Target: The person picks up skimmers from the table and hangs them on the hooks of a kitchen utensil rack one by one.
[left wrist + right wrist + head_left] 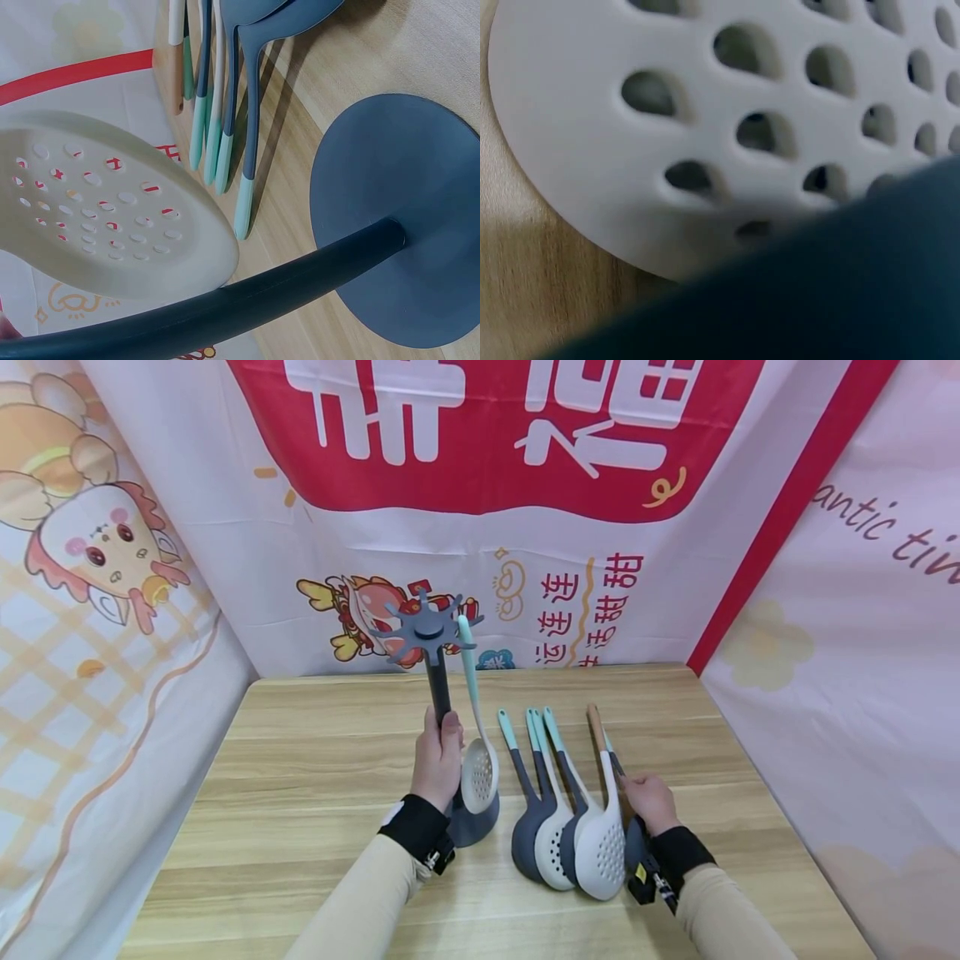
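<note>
My left hand grips the dark pole of a grey utensil stand, which has a round base and a spoked top. From that top a white slotted spoon with a mint handle hangs beside the pole; its perforated bowl fills much of the left wrist view. At the right end of a row of utensils, my right hand pinches the shaft of a dark utensil with a mint handle end. Its head is partly hidden. A white skimmer with a wooden handle lies immediately left of it.
Left of the skimmer, overlapping utensils include a dark one and a white slotted one, their mint handles pointing away. All lie on a wood-grain table. A printed cloth hangs along the back edge, with more cloth at both sides.
</note>
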A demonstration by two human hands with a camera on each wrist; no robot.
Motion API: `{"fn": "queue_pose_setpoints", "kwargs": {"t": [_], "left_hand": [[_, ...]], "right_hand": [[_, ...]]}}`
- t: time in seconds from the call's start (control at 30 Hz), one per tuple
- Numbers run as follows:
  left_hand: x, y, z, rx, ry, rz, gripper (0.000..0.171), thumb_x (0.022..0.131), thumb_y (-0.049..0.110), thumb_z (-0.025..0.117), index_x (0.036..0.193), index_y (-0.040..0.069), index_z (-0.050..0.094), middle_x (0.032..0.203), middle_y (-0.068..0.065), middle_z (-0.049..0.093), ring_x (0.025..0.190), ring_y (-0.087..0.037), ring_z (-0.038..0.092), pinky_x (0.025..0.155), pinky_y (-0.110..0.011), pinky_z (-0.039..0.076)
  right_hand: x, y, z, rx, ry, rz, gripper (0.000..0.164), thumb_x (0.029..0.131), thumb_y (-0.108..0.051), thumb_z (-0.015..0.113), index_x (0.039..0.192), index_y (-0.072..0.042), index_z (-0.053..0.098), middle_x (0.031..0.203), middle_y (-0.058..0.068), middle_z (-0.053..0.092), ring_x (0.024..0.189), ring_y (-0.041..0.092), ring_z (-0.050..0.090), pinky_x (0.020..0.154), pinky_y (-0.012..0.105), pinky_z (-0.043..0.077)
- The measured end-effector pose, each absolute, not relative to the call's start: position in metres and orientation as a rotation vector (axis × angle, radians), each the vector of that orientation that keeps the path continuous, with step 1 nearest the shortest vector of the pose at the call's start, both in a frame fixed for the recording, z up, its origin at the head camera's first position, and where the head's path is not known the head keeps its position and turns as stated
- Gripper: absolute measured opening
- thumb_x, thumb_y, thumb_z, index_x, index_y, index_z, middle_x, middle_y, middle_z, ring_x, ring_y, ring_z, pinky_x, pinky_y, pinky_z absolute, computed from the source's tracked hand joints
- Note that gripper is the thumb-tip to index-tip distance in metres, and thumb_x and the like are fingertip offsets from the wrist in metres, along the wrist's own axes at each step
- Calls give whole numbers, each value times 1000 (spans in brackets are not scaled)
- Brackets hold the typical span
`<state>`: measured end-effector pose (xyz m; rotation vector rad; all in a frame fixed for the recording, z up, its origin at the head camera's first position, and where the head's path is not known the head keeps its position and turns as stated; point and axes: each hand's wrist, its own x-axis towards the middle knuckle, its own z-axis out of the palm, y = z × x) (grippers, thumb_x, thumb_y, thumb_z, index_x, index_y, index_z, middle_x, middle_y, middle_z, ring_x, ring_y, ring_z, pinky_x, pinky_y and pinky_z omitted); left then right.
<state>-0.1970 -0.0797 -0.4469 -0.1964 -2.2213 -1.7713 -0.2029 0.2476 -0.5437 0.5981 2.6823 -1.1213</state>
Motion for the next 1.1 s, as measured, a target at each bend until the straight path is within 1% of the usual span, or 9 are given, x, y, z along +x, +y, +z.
{"fn": "queue_pose_setpoints", "kwargs": {"t": [0.07, 0.13, 0.23, 0.43, 0.63, 0.73, 0.9, 1.0, 1.1], "left_hand": [[-197, -80, -447, -193, -2225, -1784, 34, 109, 36, 29, 100, 5, 40, 78, -27, 46, 65, -20, 43, 64, -29, 36], [-198, -80, -446, -186, -2229, -1793, 30, 110, 32, 30, 99, 6, 40, 79, -29, 46, 65, -20, 42, 64, -29, 36], [-198, -80, -446, -187, -2229, -1797, 28, 110, 30, 31, 99, 5, 40, 78, -26, 46, 65, -20, 42, 63, -29, 35], [-197, -80, -447, -196, -2217, -1771, 36, 108, 38, 29, 99, 5, 40, 74, -18, 45, 64, -19, 42, 63, -28, 36], [-197, -79, -446, -198, -2216, -1765, 32, 109, 33, 30, 99, 5, 40, 74, -20, 46, 63, -17, 42, 63, -27, 36], [-198, -80, -447, -191, -2220, -1765, 28, 109, 29, 31, 100, 4, 40, 74, -18, 46, 65, -18, 43, 65, -28, 37], [-199, -80, -447, -182, -2225, -1787, 25, 109, 26, 32, 101, 5, 41, 76, -18, 46, 65, -18, 43, 66, -29, 37], [-198, -79, -446, -184, -2225, -1789, 27, 109, 29, 31, 101, 5, 41, 76, -18, 46, 65, -17, 43, 66, -28, 37], [-197, -79, -446, -184, -2228, -1778, 32, 109, 34, 30, 101, 5, 41, 74, -15, 46, 64, -17, 43, 65, -28, 37]], "right_hand": [[-203, 248, -544, 600, 2687, -1101, 45, 100, -28, 51, 116, 12, 64, 108, 29, 64, 93, 36, 60, 64, 28, 44], [-203, 250, -544, 601, 2699, -1075, 45, 100, -29, 51, 116, 11, 64, 109, 28, 65, 93, 36, 61, 65, 28, 44], [-203, 251, -544, 582, 2741, -1013, 44, 100, -28, 51, 115, 11, 64, 107, 28, 66, 93, 36, 62, 66, 29, 45], [-204, 252, -544, 528, 2808, -909, 40, 100, -25, 53, 111, 11, 66, 102, 26, 68, 87, 34, 63, 66, 33, 48], [-208, 251, -542, 547, 2817, -816, 35, 100, -26, 53, 103, 5, 69, 84, 15, 65, 72, 26, 57, 57, 29, 39], [-210, 250, -543, 569, 2821, -772, 34, 101, -27, 53, 101, 2, 70, 80, 11, 63, 68, 25, 55, 56, 30, 38], [-212, 249, -546, 528, 2904, -673, 32, 101, -26, 53, 103, 2, 68, 84, 14, 65, 70, 27, 57, 58, 35, 42], [-211, 248, -547, 481, 2980, -610, 30, 100, -25, 54, 100, 2, 67, 84, 16, 67, 70, 28, 58, 59, 39, 45], [-209, 246, -545, 445, 3037, -572, 28, 100, -23, 55, 95, 2, 66, 82, 18, 66, 69, 30, 59, 58, 43, 46]]}}
